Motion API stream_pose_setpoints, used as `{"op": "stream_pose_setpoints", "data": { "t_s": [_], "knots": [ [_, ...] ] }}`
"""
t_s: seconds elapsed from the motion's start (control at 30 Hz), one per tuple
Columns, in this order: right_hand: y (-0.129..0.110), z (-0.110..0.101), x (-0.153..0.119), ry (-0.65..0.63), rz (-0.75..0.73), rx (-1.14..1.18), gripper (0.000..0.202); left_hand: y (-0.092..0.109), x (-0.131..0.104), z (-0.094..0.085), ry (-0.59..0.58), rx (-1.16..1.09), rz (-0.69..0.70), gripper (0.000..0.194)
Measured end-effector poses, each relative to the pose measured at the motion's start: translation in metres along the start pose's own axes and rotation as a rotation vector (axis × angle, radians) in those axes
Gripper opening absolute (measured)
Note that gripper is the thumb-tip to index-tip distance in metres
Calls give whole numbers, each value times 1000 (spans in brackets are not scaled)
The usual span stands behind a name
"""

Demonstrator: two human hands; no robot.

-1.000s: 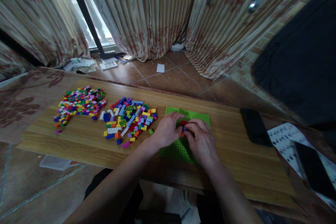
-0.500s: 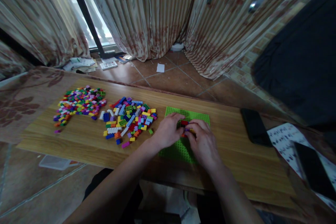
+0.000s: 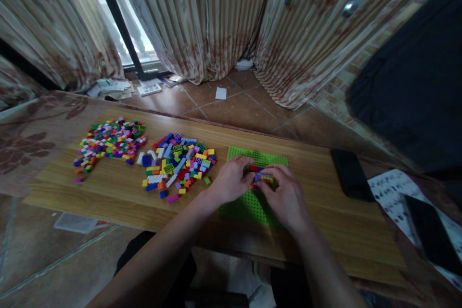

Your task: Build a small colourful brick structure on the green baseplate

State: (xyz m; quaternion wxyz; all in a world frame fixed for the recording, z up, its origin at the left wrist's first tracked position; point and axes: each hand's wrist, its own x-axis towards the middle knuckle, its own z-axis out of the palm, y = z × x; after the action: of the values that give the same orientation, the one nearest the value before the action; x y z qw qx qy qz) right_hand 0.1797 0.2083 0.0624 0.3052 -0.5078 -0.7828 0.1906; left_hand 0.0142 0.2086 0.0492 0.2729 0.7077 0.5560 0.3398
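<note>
A green studded baseplate lies on the wooden board, with a small group of toy bricks between my hands. Among them are a red brick, a yellow brick and a purple brick. My left hand is closed at the left side of this group, its thumb and fingers against the bricks. From the right, my right hand curls its thumb and fingers around the yellow brick's end. My fingers cover part of the group, so its full shape is hidden.
A mixed pile of larger bricks lies left of the baseplate, and a pile of smaller bricks farther left. A black phone rests at the right, beside a printed sheet and another dark device.
My right hand has shifted slightly to the right, its fingers drawing back a little. More of the yellow and purple bricks shows now. My left hand stays in place.
</note>
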Motion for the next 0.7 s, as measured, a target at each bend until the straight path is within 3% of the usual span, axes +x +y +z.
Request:
{"op": "stream_pose_setpoints", "data": {
  "t_s": [0.27,0.47,0.7],
  "knots": [
    [4,-12,3,197,163,71,21,1,0,1,-11,4,6,26],
    [8,-11,3,202,237,74,24,1,-1,2,-9,9,-6,27],
    [5,-10,3,190,221,54,23,1,2,5,6,-29,-100,35]
  ]
}}
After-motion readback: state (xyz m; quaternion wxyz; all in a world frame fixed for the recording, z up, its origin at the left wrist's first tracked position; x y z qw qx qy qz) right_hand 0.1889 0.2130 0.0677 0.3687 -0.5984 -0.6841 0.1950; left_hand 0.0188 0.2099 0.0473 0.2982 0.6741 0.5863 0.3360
